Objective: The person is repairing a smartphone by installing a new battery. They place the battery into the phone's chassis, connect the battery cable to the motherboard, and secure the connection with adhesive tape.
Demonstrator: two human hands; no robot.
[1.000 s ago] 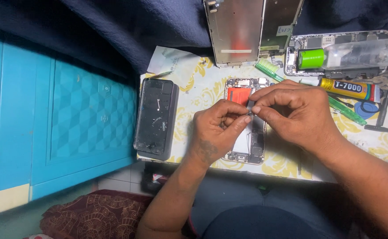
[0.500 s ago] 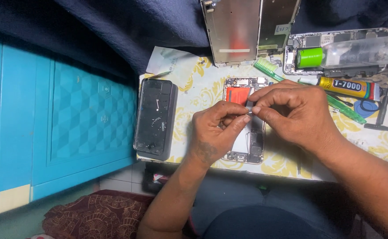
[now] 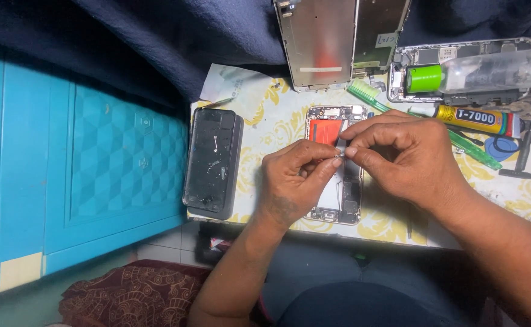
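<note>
A tiny metal part (image 3: 340,155) is being pinched between both hands, left hand (image 3: 294,181) and right hand (image 3: 408,160) meeting fingertip to fingertip over the opened phone (image 3: 333,127) near the surface's (image 3: 265,121) front edge, probably for steadiness; a black phone shell (image 3: 213,162) is lying at its left edge
</note>
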